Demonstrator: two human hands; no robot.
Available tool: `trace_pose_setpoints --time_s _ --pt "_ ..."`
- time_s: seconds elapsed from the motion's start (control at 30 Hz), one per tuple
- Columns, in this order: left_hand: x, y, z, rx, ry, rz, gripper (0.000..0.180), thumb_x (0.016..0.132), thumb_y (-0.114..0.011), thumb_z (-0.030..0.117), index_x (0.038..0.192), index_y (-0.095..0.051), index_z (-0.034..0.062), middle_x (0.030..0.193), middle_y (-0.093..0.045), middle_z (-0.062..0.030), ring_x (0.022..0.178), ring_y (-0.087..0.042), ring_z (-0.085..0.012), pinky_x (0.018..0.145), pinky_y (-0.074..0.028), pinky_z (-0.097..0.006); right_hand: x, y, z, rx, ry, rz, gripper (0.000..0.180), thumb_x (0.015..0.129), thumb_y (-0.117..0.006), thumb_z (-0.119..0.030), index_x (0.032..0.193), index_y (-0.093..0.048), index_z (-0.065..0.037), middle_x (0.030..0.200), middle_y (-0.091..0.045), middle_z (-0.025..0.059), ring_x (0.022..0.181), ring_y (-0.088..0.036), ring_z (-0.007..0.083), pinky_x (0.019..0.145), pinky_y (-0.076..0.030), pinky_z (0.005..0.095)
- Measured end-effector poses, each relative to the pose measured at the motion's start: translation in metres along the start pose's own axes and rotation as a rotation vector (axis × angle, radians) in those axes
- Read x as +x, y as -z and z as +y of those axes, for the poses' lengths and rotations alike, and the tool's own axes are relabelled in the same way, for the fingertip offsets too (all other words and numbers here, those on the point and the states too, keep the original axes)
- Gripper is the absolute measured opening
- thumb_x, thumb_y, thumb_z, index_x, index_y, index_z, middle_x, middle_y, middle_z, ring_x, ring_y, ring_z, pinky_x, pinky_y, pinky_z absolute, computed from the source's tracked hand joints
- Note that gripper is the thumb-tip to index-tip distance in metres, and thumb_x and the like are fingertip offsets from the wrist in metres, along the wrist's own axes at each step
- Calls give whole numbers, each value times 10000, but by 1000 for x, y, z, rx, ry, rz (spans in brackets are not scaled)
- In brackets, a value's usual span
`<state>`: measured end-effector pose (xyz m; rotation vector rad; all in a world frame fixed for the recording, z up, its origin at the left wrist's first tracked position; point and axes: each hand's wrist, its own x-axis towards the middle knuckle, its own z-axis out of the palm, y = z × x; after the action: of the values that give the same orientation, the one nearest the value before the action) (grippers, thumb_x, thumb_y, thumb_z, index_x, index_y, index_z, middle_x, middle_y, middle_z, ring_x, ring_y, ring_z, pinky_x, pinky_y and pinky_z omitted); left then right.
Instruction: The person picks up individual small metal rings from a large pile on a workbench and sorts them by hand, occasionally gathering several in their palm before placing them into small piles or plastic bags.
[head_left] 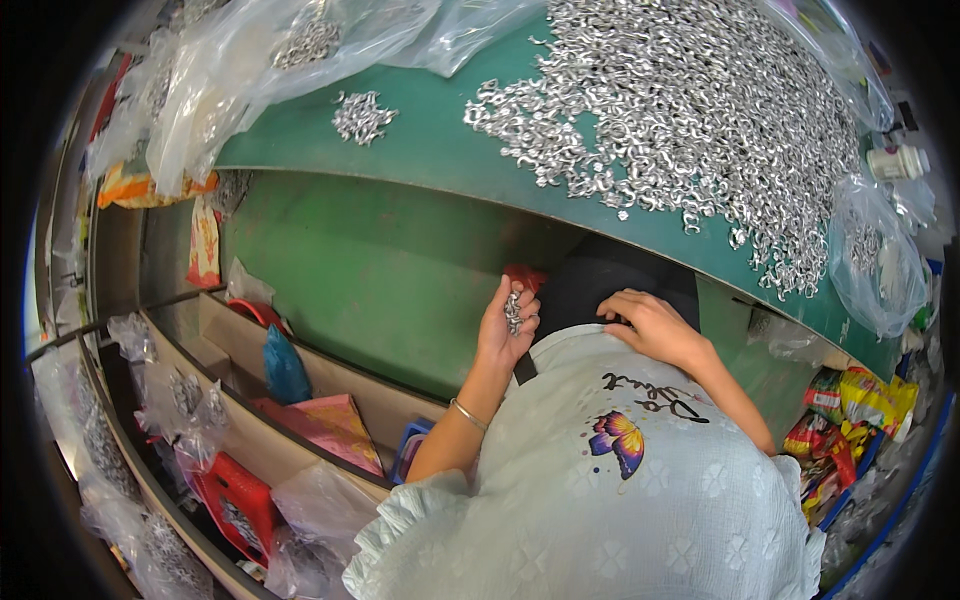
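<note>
My left hand point(509, 325) is held low in front of the table edge, palm up, its fingers curled around a small bunch of silvery curved metal pieces point(513, 312). Over my lap, my right hand point(652, 326) rests at the hem of the light shirt with its fingers loosely bent and apart; nothing shows in it. On the green tabletop point(420, 130) a large heap of similar metal pieces point(700, 110) spreads across the middle and right. A small separate pile point(363, 117) lies farther left.
Clear plastic bags point(270, 70) cover the far left of the table; another bag point(875, 260) hangs at its right end. On the left stand wooden compartments with a red basket point(238, 505), a blue bag point(286, 365) and bagged metal parts. Colourful packets point(850, 420) sit at the right.
</note>
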<state>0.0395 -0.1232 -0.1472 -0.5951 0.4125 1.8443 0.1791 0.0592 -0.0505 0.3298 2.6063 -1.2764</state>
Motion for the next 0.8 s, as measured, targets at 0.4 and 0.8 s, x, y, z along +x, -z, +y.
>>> trace_pose_setpoints --time_s 0.4,0.8 --pt "-11 16 31 -161 -150 -109 230 931 -437 297 837 -485 93 651 -379 -1 534 -370 -85 371 -286 -192 -16 47 -48 73 6 471 109 777 -558 36 873 -610 39 773 -619 109 715 -599 190 655 -458 274" --pt "-6 -4 44 -219 -71 -171 262 948 -392 297 830 -487 83 651 -345 8 543 -332 -88 366 -277 -198 -45 42 -1 -241 -392 377 136 785 -585 -80 885 -619 6 828 -631 147 757 -599 309 687 -460 378"
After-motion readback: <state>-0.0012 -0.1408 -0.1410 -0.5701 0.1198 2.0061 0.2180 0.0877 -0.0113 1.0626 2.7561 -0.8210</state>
